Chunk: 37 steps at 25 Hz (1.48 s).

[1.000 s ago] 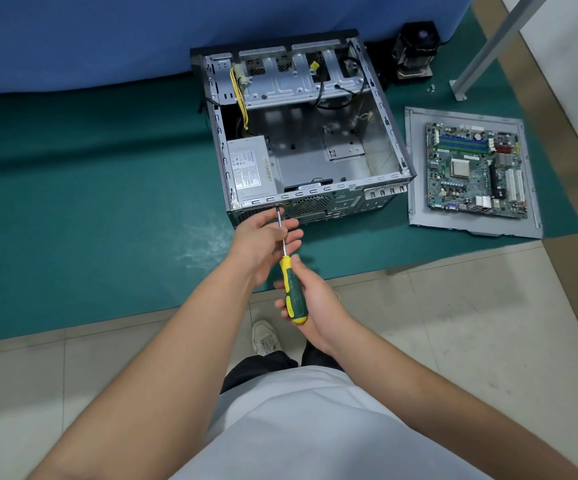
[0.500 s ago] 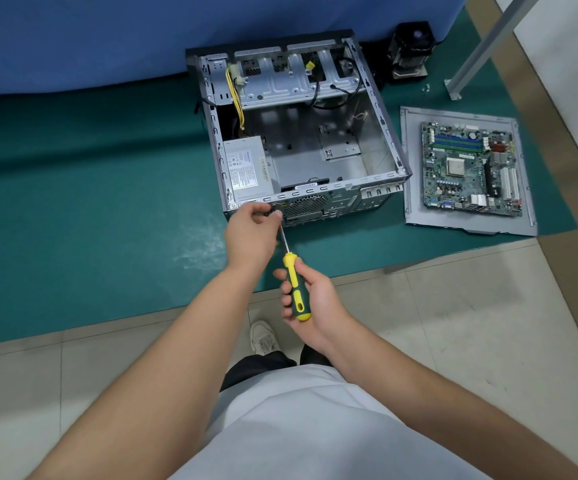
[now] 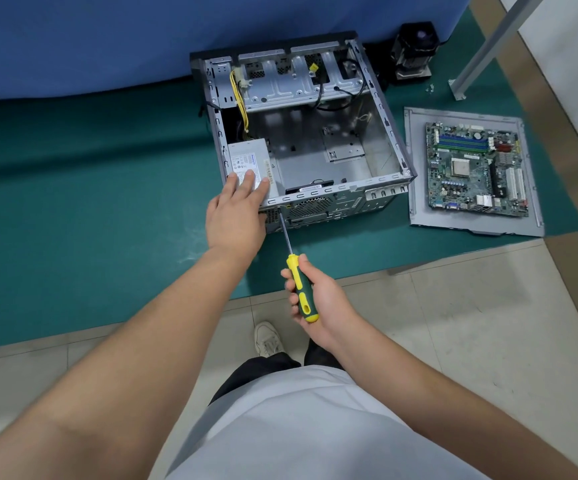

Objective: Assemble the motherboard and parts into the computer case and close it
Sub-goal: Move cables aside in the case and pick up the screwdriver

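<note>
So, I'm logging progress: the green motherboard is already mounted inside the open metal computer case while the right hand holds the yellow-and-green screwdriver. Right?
Not quite. In the head view the green motherboard lies on a grey panel to the right of the open metal computer case, not inside it. The right hand does hold the yellow-and-green screwdriver.

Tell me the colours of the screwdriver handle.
The screwdriver handle is yellow and dark green, seen in the head view, gripped by the right hand.

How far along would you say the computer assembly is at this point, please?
Done: the power supply sits inside the open case. In hand: the left hand steadies it while the right hand drives the screwdriver at the rear panel. Left: the motherboard still lies outside on the side panel.
</note>
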Tool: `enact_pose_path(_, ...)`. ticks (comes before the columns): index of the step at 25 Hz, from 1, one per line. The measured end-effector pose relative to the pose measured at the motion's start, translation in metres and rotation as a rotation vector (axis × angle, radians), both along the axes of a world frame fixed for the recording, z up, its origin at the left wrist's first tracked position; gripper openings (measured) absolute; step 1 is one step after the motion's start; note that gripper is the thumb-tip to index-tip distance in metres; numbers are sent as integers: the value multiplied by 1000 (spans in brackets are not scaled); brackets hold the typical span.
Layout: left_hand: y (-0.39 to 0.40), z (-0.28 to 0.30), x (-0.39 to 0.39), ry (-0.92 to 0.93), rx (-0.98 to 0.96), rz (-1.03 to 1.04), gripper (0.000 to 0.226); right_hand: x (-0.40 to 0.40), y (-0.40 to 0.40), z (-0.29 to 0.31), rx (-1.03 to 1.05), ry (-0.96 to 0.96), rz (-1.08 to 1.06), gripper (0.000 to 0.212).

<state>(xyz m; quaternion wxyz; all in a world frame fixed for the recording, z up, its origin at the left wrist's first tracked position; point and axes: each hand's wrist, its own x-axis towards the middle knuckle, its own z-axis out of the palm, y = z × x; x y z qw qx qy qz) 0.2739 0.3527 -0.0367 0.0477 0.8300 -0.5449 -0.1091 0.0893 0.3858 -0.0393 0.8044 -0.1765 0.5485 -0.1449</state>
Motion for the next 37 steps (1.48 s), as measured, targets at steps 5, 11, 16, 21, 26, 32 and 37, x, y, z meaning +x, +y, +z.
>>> enact_pose_path(5, -4, 1, 4, -89, -4, 0, 58, 7, -1, -2, -222, 205, 30, 42)
enact_pose_path(11, -5, 0, 6, -158, 7, -23, 58, 5, 0, -4, -221, 87, 82, 45)
enact_pose_path(16, -4, 0, 6, -153, 2, -23, 56, 8, -3, -3, -248, 151, 44, 37)
enact_pose_path(21, -4, -1, 7, -150, -5, -31, 56, 9, -4, -3, -341, 267, 37, 35)
enact_pose_path(26, -5, -3, 5, -132, -2, -31, 56, 6, -6, -1, -277, 176, 37, 34)
enact_pose_path(32, 1, -2, 6, -52, -5, -46, 65, -1, -10, 7, -298, 128, 117, 33)
enact_pose_path(37, 7, -4, 0, 38, -84, -8, 64, -5, -35, 14, -391, 50, 136, 34)
